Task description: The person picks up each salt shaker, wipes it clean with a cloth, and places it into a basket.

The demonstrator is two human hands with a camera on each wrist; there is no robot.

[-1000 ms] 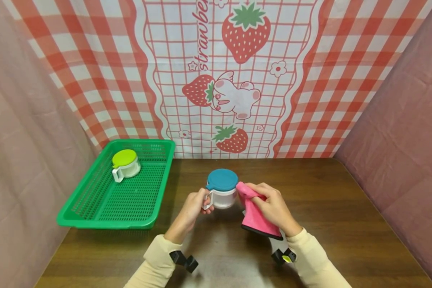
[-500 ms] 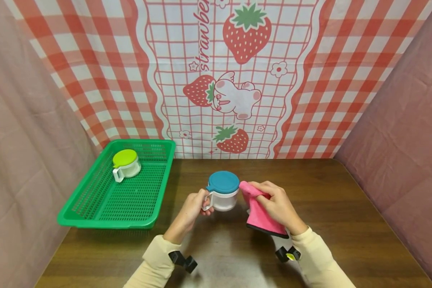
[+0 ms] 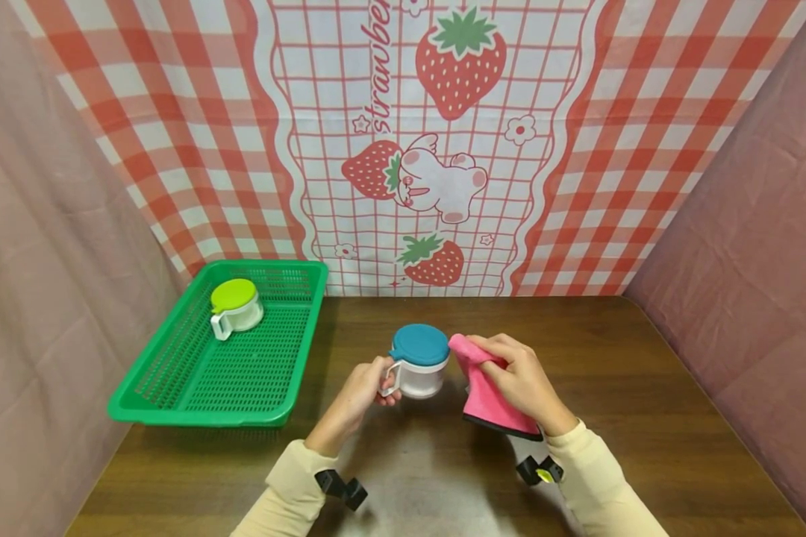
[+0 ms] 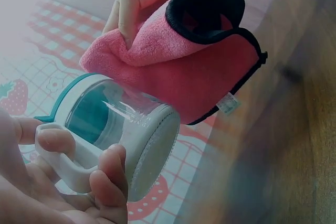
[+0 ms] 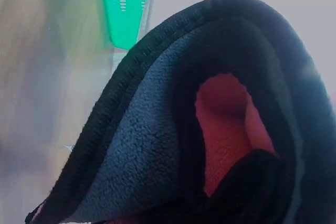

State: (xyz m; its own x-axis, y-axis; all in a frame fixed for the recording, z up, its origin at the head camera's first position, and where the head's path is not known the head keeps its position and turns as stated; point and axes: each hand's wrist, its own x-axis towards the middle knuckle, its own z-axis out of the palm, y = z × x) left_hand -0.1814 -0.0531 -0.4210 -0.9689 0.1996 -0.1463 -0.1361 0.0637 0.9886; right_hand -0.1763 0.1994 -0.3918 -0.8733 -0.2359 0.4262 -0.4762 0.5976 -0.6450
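Note:
A clear jar with a blue lid and a white handle hangs above the table, its handle gripped by my left hand. In the left wrist view, my fingers curl round the handle of the jar, whose see-through side and pale base show. My right hand pinches a folded pink cloth with black edging, just right of the jar. In the head view a small gap parts cloth and lid. Seen from the right wrist, the cloth fills most of the picture and hides the jar.
On the left of the wooden table stands a green plastic basket. A similar jar with a lime-green lid sits inside it near the back. A red-checked strawberry curtain hangs behind the table.
The jar has come slightly nearer and to the right, its lid tilting a little. My right hand and the cloth have shifted right, a little away from the jar.

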